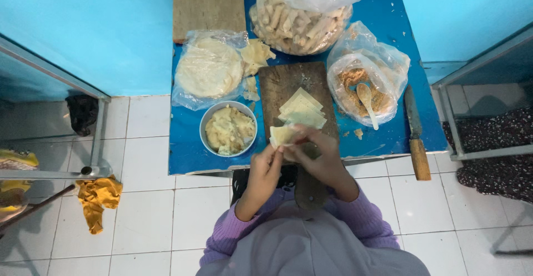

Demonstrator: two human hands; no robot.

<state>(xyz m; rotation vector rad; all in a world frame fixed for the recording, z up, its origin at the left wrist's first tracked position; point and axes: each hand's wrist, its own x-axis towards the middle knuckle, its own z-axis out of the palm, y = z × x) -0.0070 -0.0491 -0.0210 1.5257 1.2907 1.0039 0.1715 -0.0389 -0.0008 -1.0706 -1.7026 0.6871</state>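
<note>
Purple sleeves lead up from the bottom edge to two bare hands that meet over the near end of a wooden cutting board [293, 87]. Both the left hand [267, 168] and the right hand [319, 153] have their fingers closed on a pale square pastry wrapper [282, 135], held just above the board's edge. A small stack of wrappers [302, 109] lies on the board just beyond. Left of it sits a grey bowl of pale filling [228, 128] on the blue table [186, 148]. Farther off lie a bag of flat dough rounds [208, 68], a bag of rolled pieces [300, 23], a bag of brown crumbs with a spoon [363, 82], and a wooden-handled knife [416, 134].
</note>
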